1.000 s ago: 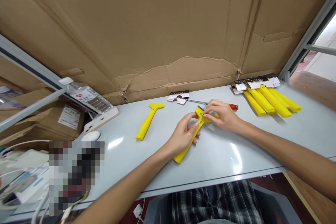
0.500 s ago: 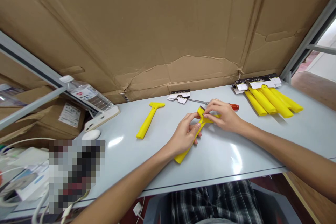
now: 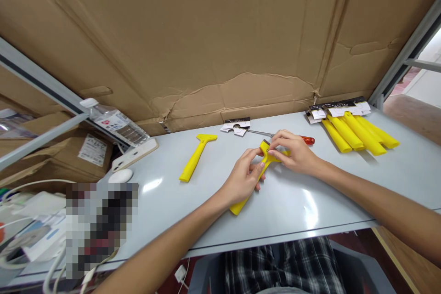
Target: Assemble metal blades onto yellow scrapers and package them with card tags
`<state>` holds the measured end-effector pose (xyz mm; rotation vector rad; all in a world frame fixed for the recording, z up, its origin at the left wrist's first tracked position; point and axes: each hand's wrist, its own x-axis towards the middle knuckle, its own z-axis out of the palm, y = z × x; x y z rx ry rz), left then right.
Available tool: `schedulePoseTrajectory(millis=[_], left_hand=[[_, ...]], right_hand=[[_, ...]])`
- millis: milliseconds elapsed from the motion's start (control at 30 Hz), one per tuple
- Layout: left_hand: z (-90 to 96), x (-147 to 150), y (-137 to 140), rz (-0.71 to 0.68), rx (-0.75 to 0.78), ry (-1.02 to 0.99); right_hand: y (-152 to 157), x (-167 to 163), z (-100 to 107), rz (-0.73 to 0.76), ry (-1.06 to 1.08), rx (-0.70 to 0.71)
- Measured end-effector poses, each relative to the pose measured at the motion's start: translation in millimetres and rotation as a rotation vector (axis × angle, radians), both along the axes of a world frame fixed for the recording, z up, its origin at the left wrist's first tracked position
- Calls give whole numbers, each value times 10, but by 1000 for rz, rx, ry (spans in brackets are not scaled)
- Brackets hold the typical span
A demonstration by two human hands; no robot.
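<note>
My left hand [image 3: 245, 175] is wrapped round the handle of a yellow scraper [image 3: 240, 204], which slants up and away over the table. At its head, the fingers of my right hand [image 3: 289, 150] are pinched together; whether they grip the head itself or a small part on it is hidden. A dark strip shows along the head's edge. Behind my right hand lies a screwdriver with a red handle [image 3: 308, 140], its shaft partly covered by the hand. A second yellow scraper [image 3: 195, 160] lies to the left, apart from both hands.
Black-and-white cards [image 3: 235, 126] lie near the cardboard wall [image 3: 220, 32]. Several carded yellow scrapers [image 3: 360, 134] are at the right. On the left are a plastic bottle [image 3: 119, 121], a white phone [image 3: 135, 155], a white mouse [image 3: 120, 176], a cardboard box [image 3: 77, 147] and cables.
</note>
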<state>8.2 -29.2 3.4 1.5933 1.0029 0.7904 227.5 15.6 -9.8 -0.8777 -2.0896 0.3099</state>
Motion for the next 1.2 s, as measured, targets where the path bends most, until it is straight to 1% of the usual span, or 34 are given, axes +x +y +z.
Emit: schedulePoseTrajectory(millis=[200,567,633,700,800,900,967,1067,1200], left_hand=[[-19,2,8,-9,54,19],[12,8,-20,-14,61,23],[21,2,-14,-15,23,17],[25,-9,5,-3,-53,1],[17,-22,52,67,-167,-53],[-3,-13,94,165,-248,-151],[-12,7,107,218,-267,-232],[-5,39,111,262,-277,-339],[10,50,120,289,-310,-400]], right_hand=[[-11,-16,26,-5,3,-31],[-12,-24,4,-11,36,-62],[-1,-16,2,-11,46,-74],[29,22,6,-33,50,-77],[112,146,17,-135,42,-61],[222,315,18,-256,41,-56],[293,420,8,-302,24,-65],[376,529,-18,-329,-38,-83],[428,583,-50,-348,-165,-141]])
